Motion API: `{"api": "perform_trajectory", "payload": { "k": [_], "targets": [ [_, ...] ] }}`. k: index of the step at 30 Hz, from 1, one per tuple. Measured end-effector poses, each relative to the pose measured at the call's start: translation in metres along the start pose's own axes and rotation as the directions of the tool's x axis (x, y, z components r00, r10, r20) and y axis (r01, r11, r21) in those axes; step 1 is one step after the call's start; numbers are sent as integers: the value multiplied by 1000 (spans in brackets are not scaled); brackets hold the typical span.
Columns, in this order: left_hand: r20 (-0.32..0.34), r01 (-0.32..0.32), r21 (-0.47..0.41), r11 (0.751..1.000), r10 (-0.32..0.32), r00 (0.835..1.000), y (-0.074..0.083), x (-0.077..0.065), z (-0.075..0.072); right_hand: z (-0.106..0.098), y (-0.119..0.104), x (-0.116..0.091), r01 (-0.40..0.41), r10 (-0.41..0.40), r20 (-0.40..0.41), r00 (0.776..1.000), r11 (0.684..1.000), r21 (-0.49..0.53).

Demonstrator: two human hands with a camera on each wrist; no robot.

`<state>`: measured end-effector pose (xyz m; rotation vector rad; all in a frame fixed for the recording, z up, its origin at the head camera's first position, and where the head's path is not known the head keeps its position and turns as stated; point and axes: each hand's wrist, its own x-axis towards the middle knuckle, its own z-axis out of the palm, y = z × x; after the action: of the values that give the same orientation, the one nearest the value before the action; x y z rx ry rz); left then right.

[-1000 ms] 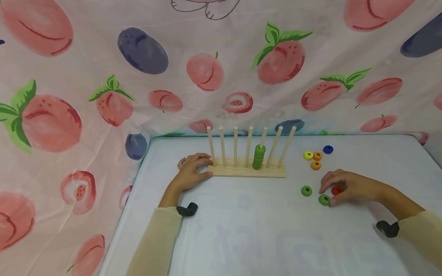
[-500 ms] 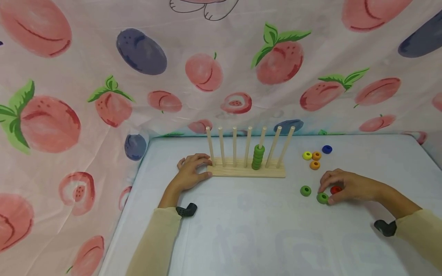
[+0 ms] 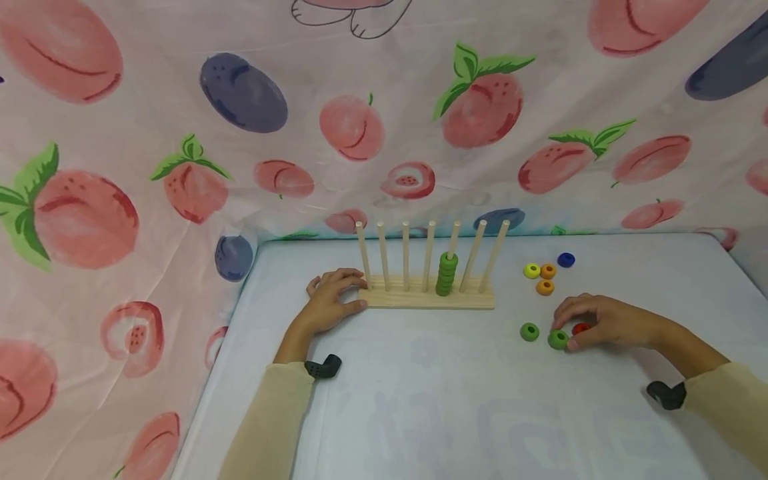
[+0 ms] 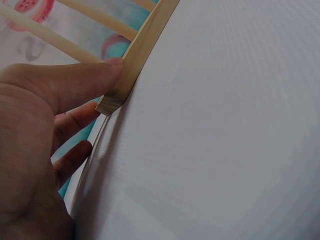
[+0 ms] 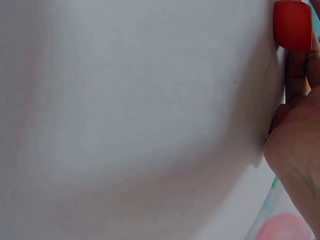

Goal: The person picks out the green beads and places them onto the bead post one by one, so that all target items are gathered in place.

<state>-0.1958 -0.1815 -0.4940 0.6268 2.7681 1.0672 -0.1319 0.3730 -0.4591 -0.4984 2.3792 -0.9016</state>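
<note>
A wooden peg stand (image 3: 429,301) stands on the table with several upright pegs. Green beads (image 3: 447,275) are stacked on its third peg from the right. At the stand's left end my left hand (image 3: 329,303) grips the base, thumb on the front side and fingertips behind, as the left wrist view also shows. To the right, my right hand (image 3: 612,323) pinches a green bead (image 3: 558,340) between thumb and forefinger. Partly hidden beneath that hand is a red bead (image 3: 581,329), also seen in the right wrist view. Another green bead (image 3: 529,332) lies just left.
Behind the right hand lie a yellow bead (image 3: 531,271), two orange beads (image 3: 545,287) and a blue bead (image 3: 566,260). The table (image 3: 420,400) has a white cover. A fruit-patterned cloth (image 3: 336,67) hangs behind and at the left.
The right hand's forefinger and thumb have come together on the green bead, which has shifted slightly away from me. The left hand stays at the stand's end.
</note>
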Motion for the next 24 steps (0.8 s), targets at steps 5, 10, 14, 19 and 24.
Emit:
{"api": "perform_trajectory", "payload": {
  "k": [5,10,14,19,24],
  "targets": [
    [-1,0,-6,1000,0,1000,-1,0,0,-3,2,1,2,-3,13,1000,999,44],
    [0,-5,-4,1000,5,1000,-1,0,1,-5,0,-1,55,-58,28,998,995,81],
    [5,-6,-4,1000,6,1000,1,-1,0,-8,-3,0,98,-100,27,995,993,63],
    [3,-12,-1,1000,12,1000,1,-1,0,-12,-9,2,69,-68,-20,997,998,9],
    [-3,-21,-10,1000,21,1000,0,-1,0,-17,-18,2,21,-20,-74,997,1000,14]
  ]
}}
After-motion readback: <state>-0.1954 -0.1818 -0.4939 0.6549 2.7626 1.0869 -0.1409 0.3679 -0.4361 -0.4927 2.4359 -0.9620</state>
